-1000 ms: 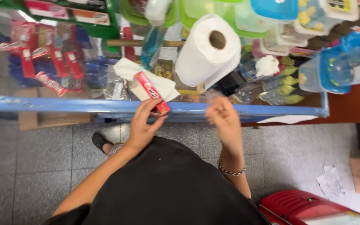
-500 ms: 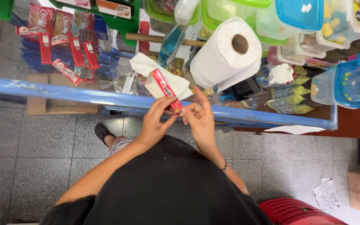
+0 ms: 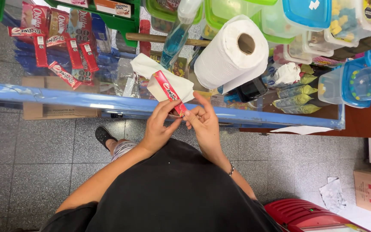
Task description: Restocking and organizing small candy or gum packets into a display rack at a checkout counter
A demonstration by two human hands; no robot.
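Red snack bar (image 3: 169, 93) pinched at its lower end, left hand (image 3: 158, 129) and right hand (image 3: 203, 124) grip closed on it

A small shop: a glass display case (image 3: 86, 68) with a blue rim holds rows of red candy bars (image 3: 71, 53), with green trays (image 3: 108, 13) of sweets and stacked plastic tubs (image 3: 305, 17) of goods above a tiled floor (image 3: 31, 163).

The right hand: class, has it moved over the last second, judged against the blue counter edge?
Yes. The right hand has gone left along the blue counter edge and now meets the left hand at the red wrapped bar.
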